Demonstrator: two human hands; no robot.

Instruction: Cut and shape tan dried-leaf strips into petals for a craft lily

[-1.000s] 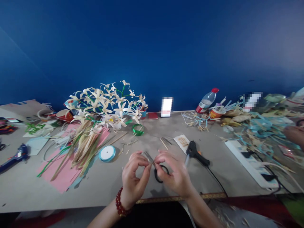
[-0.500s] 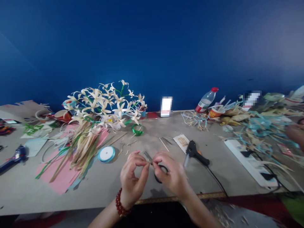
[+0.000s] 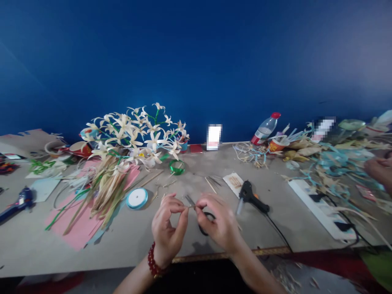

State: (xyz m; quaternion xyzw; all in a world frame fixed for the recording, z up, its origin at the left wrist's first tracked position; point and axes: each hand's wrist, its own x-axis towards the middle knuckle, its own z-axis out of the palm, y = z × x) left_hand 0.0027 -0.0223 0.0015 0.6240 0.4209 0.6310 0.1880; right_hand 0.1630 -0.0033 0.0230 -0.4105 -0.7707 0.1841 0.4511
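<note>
My left hand [image 3: 168, 228], with a red bead bracelet [image 3: 153, 260] at the wrist, pinches one end of a thin, pale strip [image 3: 191, 207] between thumb and forefinger. The fingertips of my right hand [image 3: 219, 222] are closed on its other end. What the strip is made of is too small to tell. Behind and below the right fingers is a pair of scissors [image 3: 203, 229], seemingly lying on the table; the hand partly covers it. A blue-rimmed ribbon spool [image 3: 137, 198] lies left of my hands, and a black glue gun [image 3: 253, 197] lies to their right.
White craft flowers [image 3: 131, 132] stand at the back left, above dried husks [image 3: 107, 192] and pink paper [image 3: 73, 228]. A white power strip [image 3: 318, 210], a bottle [image 3: 265, 130] and blue ribbon tangles [image 3: 333, 161] are on the right. Another person's hand [image 3: 379, 169] shows at the right edge.
My left hand has shifted slightly left, so the fingertips are farther apart and more of the strip shows between them. The other person's hand at the right edge has moved a little.
</note>
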